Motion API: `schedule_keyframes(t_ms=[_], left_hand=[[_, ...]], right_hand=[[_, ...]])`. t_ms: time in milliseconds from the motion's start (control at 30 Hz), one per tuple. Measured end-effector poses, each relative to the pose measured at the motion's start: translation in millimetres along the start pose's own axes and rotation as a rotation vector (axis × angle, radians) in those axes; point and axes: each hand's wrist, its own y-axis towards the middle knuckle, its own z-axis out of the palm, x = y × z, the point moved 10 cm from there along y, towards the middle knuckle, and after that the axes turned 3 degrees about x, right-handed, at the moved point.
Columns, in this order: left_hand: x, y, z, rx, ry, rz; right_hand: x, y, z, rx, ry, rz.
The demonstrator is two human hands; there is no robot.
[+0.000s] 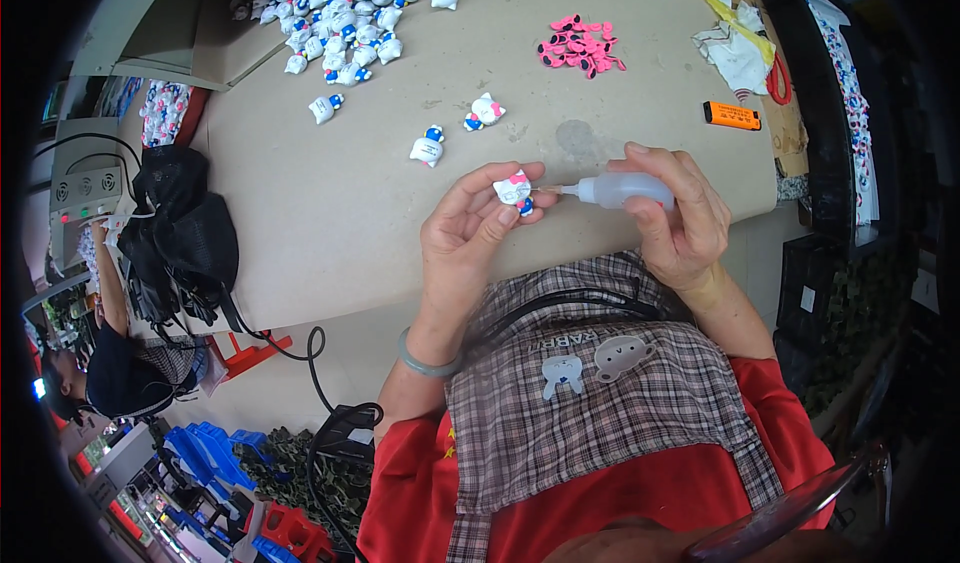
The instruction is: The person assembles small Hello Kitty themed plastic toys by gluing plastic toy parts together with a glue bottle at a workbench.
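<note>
**Holding a cat figurine at a squeeze bottle's tip**

Pinching a small white cat figurine (514,191) with a pink bow, my left hand (462,235) has thumb and fingers closed around it just above the near table edge. My right hand (680,218) is wrapped around a soft translucent squeeze bottle (622,191); its contents look clear, though I can't tell how full it is. The bottle lies nearly level, long axis left to right, thin nozzle pointing left at the figurine. Loose matching figurines (428,147) sit on the beige table (330,213), beyond them a heap (335,8), pink bows (578,46) and an orange lighter (731,115).
</note>
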Motion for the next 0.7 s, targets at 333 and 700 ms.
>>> schedule_keyframes(t_ms=[333,700], left_hand=[[0.7,0.5,1.0,0.010,0.002,-0.002],[-0.6,1.4,0.2,0.010,0.005,-0.002]], right_hand=[[0.5,0.8,-0.1,0.005,-0.003,0.005],[-1.2,1.6,-1.5,-0.002,-0.009,0.003]])
